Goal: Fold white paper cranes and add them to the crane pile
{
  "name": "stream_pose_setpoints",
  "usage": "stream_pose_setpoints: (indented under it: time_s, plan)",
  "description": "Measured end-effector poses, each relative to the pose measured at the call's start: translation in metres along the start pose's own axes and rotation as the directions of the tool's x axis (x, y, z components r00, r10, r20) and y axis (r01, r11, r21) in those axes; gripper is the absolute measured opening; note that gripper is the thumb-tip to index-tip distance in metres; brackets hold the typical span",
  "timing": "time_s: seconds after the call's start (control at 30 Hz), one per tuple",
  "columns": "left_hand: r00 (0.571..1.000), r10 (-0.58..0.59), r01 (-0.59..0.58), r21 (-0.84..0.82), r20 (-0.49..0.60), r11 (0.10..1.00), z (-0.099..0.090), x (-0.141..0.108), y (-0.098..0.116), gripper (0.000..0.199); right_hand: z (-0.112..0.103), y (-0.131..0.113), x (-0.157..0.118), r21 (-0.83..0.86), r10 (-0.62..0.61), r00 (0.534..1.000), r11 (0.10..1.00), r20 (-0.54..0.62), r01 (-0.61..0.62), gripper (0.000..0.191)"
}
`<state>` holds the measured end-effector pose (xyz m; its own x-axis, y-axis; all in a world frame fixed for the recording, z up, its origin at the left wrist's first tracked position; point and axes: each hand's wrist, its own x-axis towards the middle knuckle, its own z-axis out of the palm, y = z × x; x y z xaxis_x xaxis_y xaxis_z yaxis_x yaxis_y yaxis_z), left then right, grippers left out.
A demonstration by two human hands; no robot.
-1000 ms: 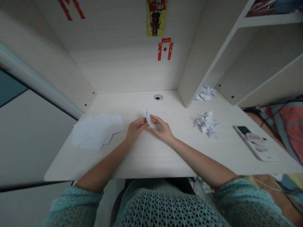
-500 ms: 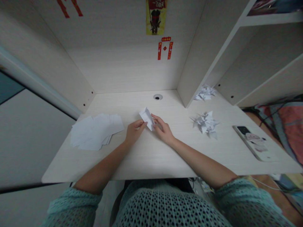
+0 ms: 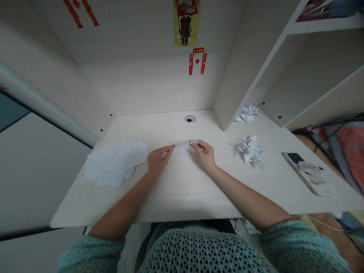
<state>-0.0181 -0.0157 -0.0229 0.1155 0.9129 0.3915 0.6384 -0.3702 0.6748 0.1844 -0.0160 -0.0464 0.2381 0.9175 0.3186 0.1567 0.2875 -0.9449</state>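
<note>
yellow poster (image 3: 185, 23) above red stickers (image 3: 190, 64), round grommet (image 3: 190, 119), pale phone (image 3: 309, 174), reddish cloth (image 3: 345, 146)

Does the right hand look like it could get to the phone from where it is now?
Probably yes, though the right hand is pinching the folded paper strip. The phone lies uncovered on the desk, and its near side looks free; the folded paper pile sits farther back.

In front of you is a pale desk (image 3: 182, 189). On it, to your left, lies a spread of white paper sheets (image 3: 109, 163). To your right sits a pile of folded white paper pieces (image 3: 248, 149), with a second pile (image 3: 247, 112) beyond it, partly behind the upright panel. A phone (image 3: 308, 173) lies near the right end.
</note>
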Motion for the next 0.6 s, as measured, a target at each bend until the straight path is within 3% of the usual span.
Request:
stream_pose_setpoints:
  time_s: [0.17,0.33,0.47,0.6]
  plan:
    - [0.997,0.072,-0.071,0.03,-0.034,0.997,-0.004,0.0,-0.001,0.025,-0.002,-0.004,-0.002,-0.025,-0.081,0.997,0.996,-0.012,0.08,0.018]
    - [0.988,0.133,-0.138,-0.078,-0.073,0.987,-0.008,0.001,0.001,0.025,-0.002,-0.006,-0.003,0.048,-0.123,0.992,0.991,-0.018,0.124,0.009]
    - [0.994,0.017,-0.043,-0.241,-0.108,0.97,-0.004,0.002,0.002,0.026,0.002,0.004,-0.001,0.174,-0.019,0.999,0.984,-0.037,0.025,0.009]
    - [0.991,-0.115,0.134,-0.542,0.069,0.83,0.002,0.005,0.0,0.047,0.003,0.011,0.0,0.307,0.155,0.988,0.939,0.023,-0.155,0.018]
